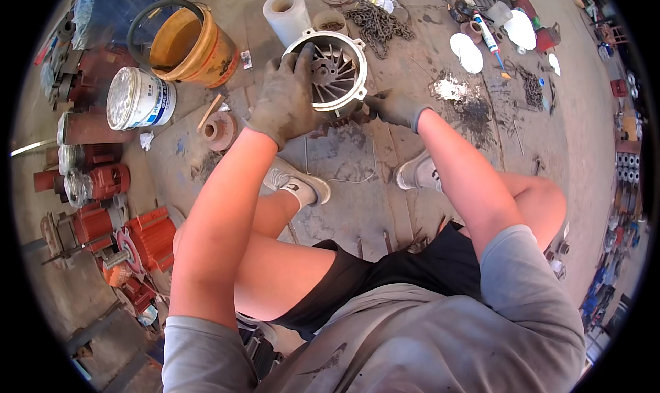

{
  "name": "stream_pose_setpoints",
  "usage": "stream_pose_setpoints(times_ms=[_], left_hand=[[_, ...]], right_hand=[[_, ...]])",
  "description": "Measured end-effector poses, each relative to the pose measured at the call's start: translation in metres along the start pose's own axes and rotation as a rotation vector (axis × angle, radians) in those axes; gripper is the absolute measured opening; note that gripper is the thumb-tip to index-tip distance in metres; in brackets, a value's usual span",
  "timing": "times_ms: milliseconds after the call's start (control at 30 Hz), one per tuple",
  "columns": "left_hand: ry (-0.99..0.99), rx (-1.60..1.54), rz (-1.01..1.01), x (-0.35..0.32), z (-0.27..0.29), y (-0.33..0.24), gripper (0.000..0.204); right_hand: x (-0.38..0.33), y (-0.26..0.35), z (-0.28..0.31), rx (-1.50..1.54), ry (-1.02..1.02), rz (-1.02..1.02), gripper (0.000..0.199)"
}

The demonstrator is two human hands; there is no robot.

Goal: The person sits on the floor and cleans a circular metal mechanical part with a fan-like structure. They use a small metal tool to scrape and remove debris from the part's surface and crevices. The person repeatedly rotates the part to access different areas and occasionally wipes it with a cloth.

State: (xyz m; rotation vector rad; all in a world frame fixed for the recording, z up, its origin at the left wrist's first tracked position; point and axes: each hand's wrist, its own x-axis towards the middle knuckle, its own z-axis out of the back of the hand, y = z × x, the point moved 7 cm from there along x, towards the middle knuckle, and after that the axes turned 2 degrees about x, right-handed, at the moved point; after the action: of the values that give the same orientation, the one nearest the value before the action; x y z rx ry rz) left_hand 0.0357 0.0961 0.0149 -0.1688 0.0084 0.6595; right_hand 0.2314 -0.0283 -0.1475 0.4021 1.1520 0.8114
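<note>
A round metal housing [361, 75] with a pale flanged rim and small lugs is held tilted above the floor at the upper middle. Inside its opening sits a dark bladed fan wheel [331, 68]. My left hand [283, 103], in a dirty grey glove, grips the housing's left side, with fingers reaching over the rim toward the fan wheel. At the lower right of the housing is my gloved right hand [399, 110], its fingers closed against the side under the rim. The fingertips there are partly hidden.
Left of the housing stand an orange bucket [218, 56], a white tub [157, 101] and a flanged metal hub [220, 130]. Behind it are a plastic-film roll [285, 23] and a chain heap [378, 27]. Red motors [150, 240] line the left; a sealant tube [485, 34] lies right.
</note>
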Motion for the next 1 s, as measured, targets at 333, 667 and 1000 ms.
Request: stream_pose_setpoints(times_ms=[333, 667, 1000], left_hand=[[0.068, 0.1, 0.066, 0.004, -0.009, -0.006, 0.126], [0.098, 0.124, 0.031, 0.002, -0.001, -0.007, 0.125], [0.01, -0.028, 0.009, -0.001, 0.01, -0.001, 0.124]], right_hand=[[0.014, -0.021, -0.016, -0.036, -0.254, 0.105, 0.06], [0.006, -0.041, -0.04, 0.312, -0.493, -0.286, 0.061], [-0.02, -0.012, -0.016, 0.127, -0.295, 0.115, 0.055]])
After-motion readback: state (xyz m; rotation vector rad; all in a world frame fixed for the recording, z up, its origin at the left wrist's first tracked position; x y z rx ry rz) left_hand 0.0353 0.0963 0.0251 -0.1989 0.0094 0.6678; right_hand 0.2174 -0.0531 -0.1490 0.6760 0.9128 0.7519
